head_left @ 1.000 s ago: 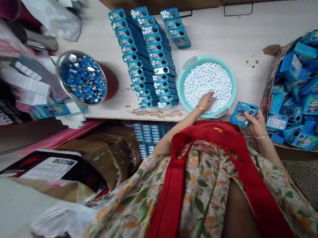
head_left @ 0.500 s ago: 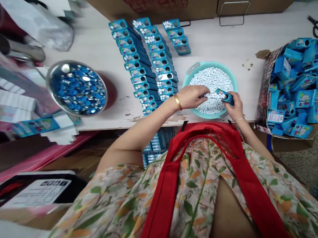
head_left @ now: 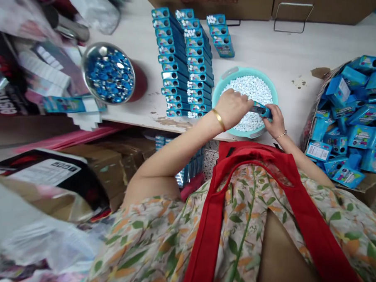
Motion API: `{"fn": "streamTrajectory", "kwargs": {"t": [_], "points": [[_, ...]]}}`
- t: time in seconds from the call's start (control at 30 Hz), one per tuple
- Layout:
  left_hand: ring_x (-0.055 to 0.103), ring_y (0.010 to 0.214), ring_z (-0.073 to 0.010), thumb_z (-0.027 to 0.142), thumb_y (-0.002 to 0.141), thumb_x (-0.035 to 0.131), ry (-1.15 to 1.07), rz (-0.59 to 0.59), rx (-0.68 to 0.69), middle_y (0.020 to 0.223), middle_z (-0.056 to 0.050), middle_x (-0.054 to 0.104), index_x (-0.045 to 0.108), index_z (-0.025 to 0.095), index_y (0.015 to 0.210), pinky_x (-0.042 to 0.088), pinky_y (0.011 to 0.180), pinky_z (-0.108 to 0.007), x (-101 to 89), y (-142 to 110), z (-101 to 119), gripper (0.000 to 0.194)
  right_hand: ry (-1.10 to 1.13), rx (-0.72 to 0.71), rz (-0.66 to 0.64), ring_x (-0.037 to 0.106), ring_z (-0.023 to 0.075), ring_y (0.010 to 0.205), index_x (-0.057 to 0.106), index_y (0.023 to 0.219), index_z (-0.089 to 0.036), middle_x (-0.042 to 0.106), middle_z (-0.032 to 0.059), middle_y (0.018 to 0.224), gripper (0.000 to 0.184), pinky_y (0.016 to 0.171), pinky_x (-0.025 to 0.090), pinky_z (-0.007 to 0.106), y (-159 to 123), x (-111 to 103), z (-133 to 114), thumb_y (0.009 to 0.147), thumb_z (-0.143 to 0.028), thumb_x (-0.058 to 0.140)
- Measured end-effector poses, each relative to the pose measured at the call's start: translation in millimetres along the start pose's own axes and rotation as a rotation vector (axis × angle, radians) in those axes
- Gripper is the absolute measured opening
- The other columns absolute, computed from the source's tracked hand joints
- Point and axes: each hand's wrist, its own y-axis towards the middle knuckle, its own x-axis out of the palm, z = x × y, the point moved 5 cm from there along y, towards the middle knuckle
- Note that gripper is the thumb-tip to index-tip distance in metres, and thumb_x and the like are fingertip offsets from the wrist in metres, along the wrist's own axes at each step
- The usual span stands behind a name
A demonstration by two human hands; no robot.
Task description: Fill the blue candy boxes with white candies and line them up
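My right hand [head_left: 274,120] is closed around a small blue box [head_left: 261,109], tilted over the teal bowl. Closed and knuckles up, my left hand [head_left: 234,107] meets the upper end of this box; its fingertips and whatever they hold are hidden. Under both hands, the teal plastic bowl [head_left: 217,87] contains many small white pellets [head_left: 251,86]. To the left stand rows of similar blue boxes [head_left: 172,67], their tops showing a dark round hole and some with white pellets on them.
A metal bowl [head_left: 132,83] of blue and silver round pieces stands left on the white table [head_left: 149,103]. At right, an open carton [head_left: 311,115] is heaped with blue boxes. Large brown cartons [head_left: 250,5] line the back. More cartons and plastic bags lie at lower left.
My left hand has moved from the pellets beside the box onto the box's upper end. The camera view has swung left. My right hand keeps hold of the box.
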Motion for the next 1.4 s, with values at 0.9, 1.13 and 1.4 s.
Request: {"fn": "streamTrajectory", "kwargs": {"t": [0.9,1.13,1.4], "points": [[0.073,0.109,-0.0272,0.033,0.105,0.060,-0.503,0.080,-0.051,0.123,-0.013,0.078,0.069,0.016,0.136,0.055,0.099,-0.037,120.1,8,-82,0.037,0.017,0.195,0.133,0.073,0.0289,0.111,0.065,0.130,-0.025,0.072,0.0088,0.119,0.054,0.108,0.064,0.053,12,-49,22,0.094,-0.063,0.077],[0.074,0.112,-0.0295,0.029,0.105,0.060,-0.222,0.062,0.062,0.117,-0.013,0.078,0.072,0.017,0.130,0.056,0.099,-0.040,34.5,-4,-50,0.031,-0.059,0.005,-0.060,0.071,0.0361,0.124,0.062,0.139,-0.026,0.074,0.0146,0.131,0.044,0.111,0.063,0.059,22,-12,11,0.102,-0.049,0.064],[0.072,0.103,-0.0266,0.015,0.110,0.045,-0.028,0.076,0.031,0.097,-0.011,0.074,0.075,0.018,0.115,0.057,0.097,-0.042,-14.7,-5,-1,0.031,-0.070,-0.046,-0.116,0.070,0.0359,0.126,0.062,0.142,-0.026,0.074,0.0153,0.133,0.043,0.112,0.062,0.060,21,1,10,0.107,-0.051,0.057]]}}
